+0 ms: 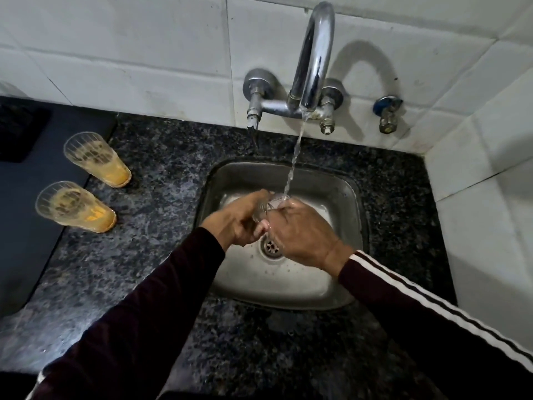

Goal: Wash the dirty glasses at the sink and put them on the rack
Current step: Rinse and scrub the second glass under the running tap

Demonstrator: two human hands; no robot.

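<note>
Over the steel sink both my hands hold one clear glass under the running water from the tap. My left hand grips the glass from the left. My right hand curls round it from the right, and most of the glass is hidden between them. Two dirty glasses with orange residue stand on the dark granite counter at the left: one further back, one nearer.
White tiled walls close in behind and on the right. A small blue-capped valve sticks out of the back wall. A dark flat stove top lies at the far left. The drain sits below my hands.
</note>
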